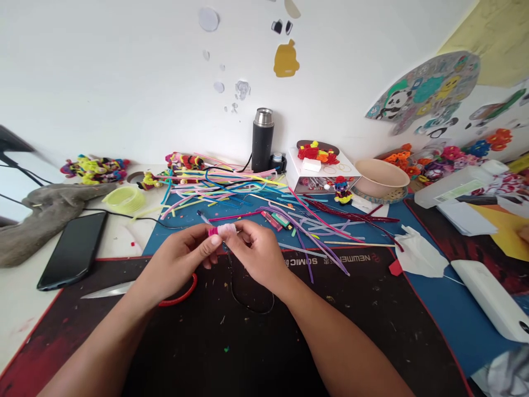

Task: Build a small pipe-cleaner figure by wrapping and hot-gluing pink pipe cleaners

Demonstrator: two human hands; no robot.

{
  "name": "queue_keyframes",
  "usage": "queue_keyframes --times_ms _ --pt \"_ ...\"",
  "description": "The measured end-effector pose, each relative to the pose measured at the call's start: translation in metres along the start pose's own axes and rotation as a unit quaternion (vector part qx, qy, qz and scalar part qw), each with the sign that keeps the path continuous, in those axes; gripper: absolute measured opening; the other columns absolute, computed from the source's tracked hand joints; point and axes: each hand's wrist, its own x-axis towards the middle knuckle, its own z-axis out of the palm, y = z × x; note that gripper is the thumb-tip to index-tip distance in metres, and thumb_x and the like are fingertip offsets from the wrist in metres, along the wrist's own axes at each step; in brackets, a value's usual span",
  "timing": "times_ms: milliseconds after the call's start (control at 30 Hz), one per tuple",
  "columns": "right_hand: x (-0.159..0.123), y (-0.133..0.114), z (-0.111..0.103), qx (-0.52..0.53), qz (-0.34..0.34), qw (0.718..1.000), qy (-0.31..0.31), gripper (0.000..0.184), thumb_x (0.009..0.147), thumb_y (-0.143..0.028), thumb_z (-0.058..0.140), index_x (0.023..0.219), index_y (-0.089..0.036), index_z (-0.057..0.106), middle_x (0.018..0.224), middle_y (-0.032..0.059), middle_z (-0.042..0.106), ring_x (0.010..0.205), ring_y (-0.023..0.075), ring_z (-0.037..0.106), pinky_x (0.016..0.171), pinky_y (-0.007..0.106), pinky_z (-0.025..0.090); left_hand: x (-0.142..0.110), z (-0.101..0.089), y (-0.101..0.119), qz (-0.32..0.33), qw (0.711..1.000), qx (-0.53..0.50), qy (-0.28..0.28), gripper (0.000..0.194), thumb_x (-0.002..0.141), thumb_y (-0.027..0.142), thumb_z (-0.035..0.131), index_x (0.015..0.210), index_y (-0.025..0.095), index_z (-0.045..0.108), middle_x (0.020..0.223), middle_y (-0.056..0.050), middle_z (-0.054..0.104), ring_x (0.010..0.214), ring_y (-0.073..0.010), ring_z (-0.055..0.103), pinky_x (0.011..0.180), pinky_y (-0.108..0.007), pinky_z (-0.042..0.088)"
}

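Note:
Both hands meet over the black desk mat (248,342), pinching one small piece made of pipe cleaners (223,230). That piece is pale pink with a magenta end and seems wound round a thin stick. My left hand (182,262) grips its magenta end with thumb and fingers closed. My right hand (254,251) holds the pale pink part, fingers curled. A black pipe cleaner (248,300) hangs from the piece and loops on the mat. A red pipe cleaner (182,295) curves under my left wrist.
A heap of coloured pipe cleaners (231,190) lies behind the hands. A black flask (262,140), a beige bowl (382,176) and a white box (320,168) stand at the back. A phone (74,251) and a knife blade (107,290) lie left; a white device (490,298) lies right.

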Motion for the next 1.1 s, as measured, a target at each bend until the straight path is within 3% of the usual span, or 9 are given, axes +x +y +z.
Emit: queue_keyframes --times_ms 167,233,333,533,767,967,1100 --pt "0.0008 0.0001 0.0009 0.022 0.016 1.000 0.013 0.038 0.098 -0.058 0.069 0.091 -0.021 0.070 0.061 -0.0051 0.045 0.057 0.0135 0.039 0.054 0.030 0.028 -0.0010 -0.0021 -0.0027 0.030 0.993 0.068 0.088 0.051 0.089 0.062 0.078 0.121 0.023 0.069 0.095 -0.005 0.077 0.085 -0.0236 0.072 0.069 -0.030 0.058" --pt "0.0005 -0.0011 0.0019 0.035 0.024 0.999 0.009 0.038 0.097 -0.058 0.070 0.090 -0.021 0.069 0.061 -0.0049 0.046 0.056 0.0131 0.040 0.053 0.030 0.028 -0.0029 -0.0036 -0.0032 0.070 0.989 0.089 0.092 0.053 0.088 0.056 0.082 0.129 0.026 0.067 0.109 -0.007 0.078 0.096 -0.0255 0.074 0.078 -0.032 0.061" --pt "-0.0002 -0.0021 0.0027 0.066 0.038 0.997 -0.001 0.042 0.096 -0.062 0.069 0.089 -0.021 0.068 0.059 -0.0049 0.047 0.054 0.0129 0.042 0.051 0.029 0.028 -0.0058 -0.0043 -0.0008 0.137 0.981 0.118 0.064 0.037 0.091 0.046 0.080 0.123 0.028 0.070 0.119 -0.007 0.077 0.103 -0.0260 0.074 0.085 -0.034 0.061" --pt "-0.0010 0.0027 0.0036 0.086 0.069 0.994 -0.018 0.050 0.094 -0.072 0.067 0.090 -0.022 0.067 0.055 -0.0069 0.043 0.047 0.0120 0.041 0.048 0.027 0.027 -0.0058 0.0012 0.0032 0.192 0.960 0.180 0.094 0.016 0.096 0.033 0.070 0.110 0.026 0.072 0.106 -0.007 0.079 0.093 -0.0239 0.073 0.082 -0.033 0.059" --pt "0.0024 0.0017 0.0025 0.160 0.097 0.979 -0.075 0.052 0.095 -0.072 0.064 0.095 -0.020 0.067 0.051 -0.0080 0.051 0.041 0.0104 0.043 0.045 0.025 0.031 -0.0025 0.0031 0.0024 0.163 0.953 0.223 0.121 0.020 0.096 0.041 0.066 0.106 0.026 0.075 0.096 -0.006 0.079 0.086 -0.0243 0.072 0.082 -0.034 0.058" --pt "0.0040 0.0042 0.0018 0.193 0.108 0.969 -0.108 0.054 0.100 -0.072 0.058 0.098 -0.019 0.066 0.058 -0.0056 0.058 0.043 0.0092 0.045 0.044 0.024 0.031 0.0006 0.0036 0.0022 0.213 0.937 0.242 0.131 0.017 0.096 0.031 0.063 0.105 0.025 0.077 0.100 -0.008 0.079 0.091 -0.0252 0.075 0.085 -0.035 0.058" --pt "0.0029 0.0008 0.0027 0.179 0.104 0.972 -0.108 0.051 0.095 -0.071 0.067 0.096 -0.020 0.062 0.055 -0.0076 0.056 0.042 0.0094 0.045 0.044 0.024 0.032 0.0007 0.0049 0.0003 0.235 0.929 0.254 0.130 0.018 0.097 0.026 0.063 0.107 0.023 0.078 0.099 -0.008 0.078 0.088 -0.0237 0.074 0.083 -0.033 0.057"
